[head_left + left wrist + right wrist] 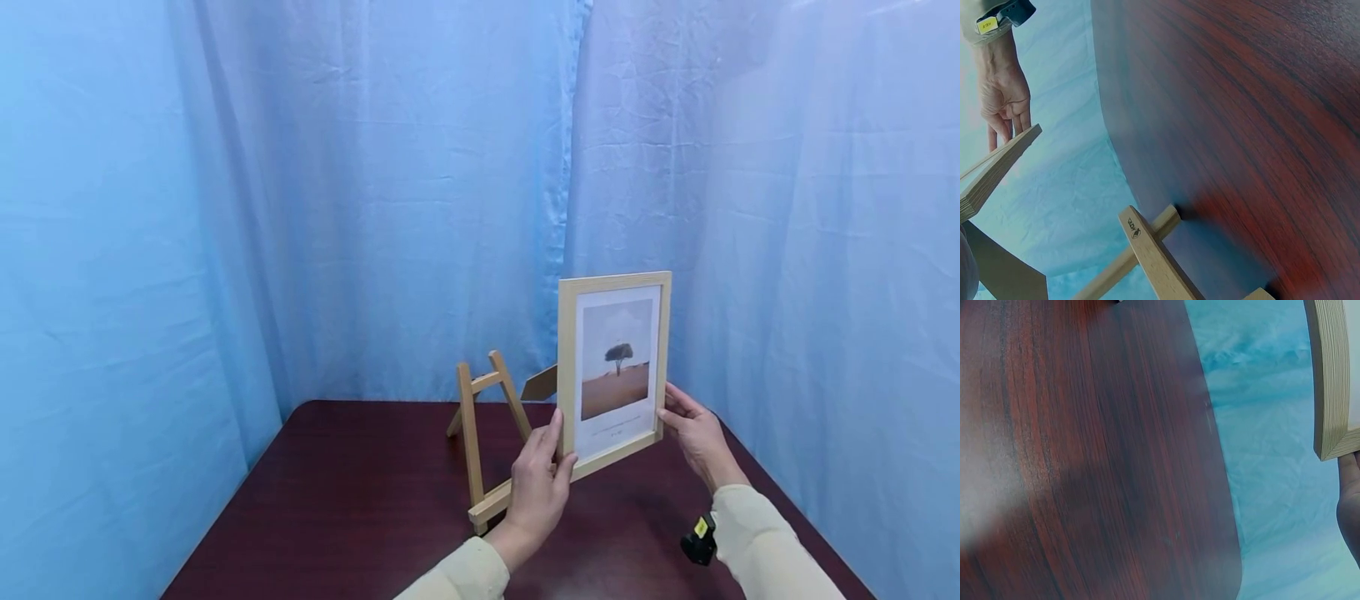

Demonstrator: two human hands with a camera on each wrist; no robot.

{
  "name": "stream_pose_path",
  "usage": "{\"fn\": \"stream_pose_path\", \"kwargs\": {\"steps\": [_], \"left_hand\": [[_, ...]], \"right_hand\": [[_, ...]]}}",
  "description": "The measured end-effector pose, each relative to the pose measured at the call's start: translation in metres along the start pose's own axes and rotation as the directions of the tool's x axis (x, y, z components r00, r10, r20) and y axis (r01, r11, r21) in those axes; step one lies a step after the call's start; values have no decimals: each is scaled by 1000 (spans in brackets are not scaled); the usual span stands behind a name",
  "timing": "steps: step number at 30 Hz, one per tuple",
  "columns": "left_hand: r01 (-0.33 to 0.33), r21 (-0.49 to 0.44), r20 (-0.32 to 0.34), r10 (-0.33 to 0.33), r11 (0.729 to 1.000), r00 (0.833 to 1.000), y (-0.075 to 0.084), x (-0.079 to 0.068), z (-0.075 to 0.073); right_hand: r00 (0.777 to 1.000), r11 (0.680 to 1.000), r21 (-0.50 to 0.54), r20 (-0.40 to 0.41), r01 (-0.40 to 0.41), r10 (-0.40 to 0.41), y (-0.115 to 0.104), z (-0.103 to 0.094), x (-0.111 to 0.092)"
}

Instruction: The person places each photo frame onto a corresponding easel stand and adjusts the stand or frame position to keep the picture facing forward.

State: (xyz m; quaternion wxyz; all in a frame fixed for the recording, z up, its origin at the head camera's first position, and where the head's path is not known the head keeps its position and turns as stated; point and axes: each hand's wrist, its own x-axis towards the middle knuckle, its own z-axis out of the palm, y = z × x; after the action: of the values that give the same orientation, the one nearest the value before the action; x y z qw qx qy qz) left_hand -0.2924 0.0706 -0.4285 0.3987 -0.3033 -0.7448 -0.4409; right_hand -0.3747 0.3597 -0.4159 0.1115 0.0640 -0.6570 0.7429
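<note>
Between both hands a light wood picture frame (566,367) is held up over the table, its print of a lone tree facing the head camera. My left hand (536,483) grips the frame's lower left side, thumb in front. At the lower right side my right hand (693,433) holds the edge, thumb in front and fingers behind. A small wooden easel (470,433) stands on the table just left of the frame, its lower ledge partly hidden by the left hand. Behind the frame a brown flap (540,384) sticks out to the left.
The dark red wooden table (337,500) spans the lower view. Light blue curtains (412,208) hang behind it and on both sides. A black wrist camera (699,540) with a yellow label sits at the right sleeve.
</note>
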Motion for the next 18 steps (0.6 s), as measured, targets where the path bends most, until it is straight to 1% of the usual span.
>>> {"fn": "stream_pose_path", "kwargs": {"steps": [8, 13, 14, 16, 18], "left_hand": [[28, -23, 5, -28, 999, 1000, -3, -1, -7], [20, -46, -32, -21, 999, 999, -7, -2, -9], [27, -66, -39, -30, 997, 999, -8, -2, -9], [55, -136, -45, -62, 989, 997, -8, -1, -10], [98, -219, -38, -109, 971, 993, -8, -1, -12]], "right_hand": [[1000, 999, -41, 5, 0, 0, 2, 7, 2], [1000, 999, -49, 16, 16, -15, 4, 11, 2], [1000, 998, -53, 18, 17, -16, 4, 12, 2], [1000, 997, -76, 24, 19, -17, 4, 14, 2], [1000, 997, -73, 23, 17, -16, 4, 16, 3]]}}
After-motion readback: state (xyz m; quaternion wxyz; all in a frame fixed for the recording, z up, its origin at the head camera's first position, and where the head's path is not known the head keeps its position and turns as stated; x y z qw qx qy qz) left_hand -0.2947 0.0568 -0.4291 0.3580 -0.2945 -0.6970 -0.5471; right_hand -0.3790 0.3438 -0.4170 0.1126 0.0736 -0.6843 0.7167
